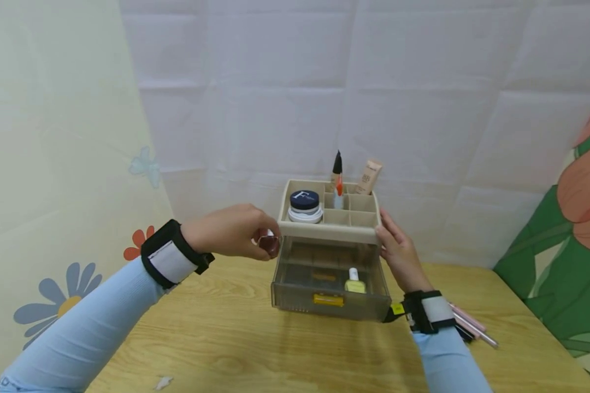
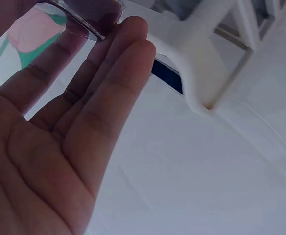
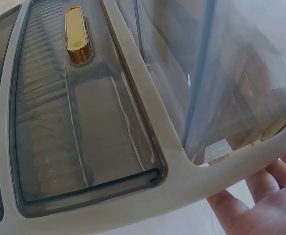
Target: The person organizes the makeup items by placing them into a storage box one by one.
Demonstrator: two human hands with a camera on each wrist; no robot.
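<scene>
My left hand [image 1: 236, 232] pinches a small clear-walled item with dark red contents [image 1: 269, 245] just left of the makeup organizer [image 1: 341, 233]; the left wrist view shows only part of this dark red item [image 2: 96, 14]. The fingertips of my right hand [image 1: 400, 251] lie on the organizer's right side, the thumb near its front corner. The smoky clear top drawer [image 1: 290, 300] is pulled out. Inside it stands a yellow nail polish bottle [image 1: 355, 284] with a white cap. In the right wrist view, a lower drawer [image 3: 104, 127] with a gold handle is shut.
Atop the organizer are a navy-lidded jar [image 1: 304, 201], a black-tipped tube [image 1: 337, 164] and a beige tube [image 1: 369, 177]. Pink and black sticks [image 1: 472, 322] lie beside my right wrist. A pale scrap [image 1: 164, 382] is on the wooden table [image 1: 216, 338]; fabric hangs behind.
</scene>
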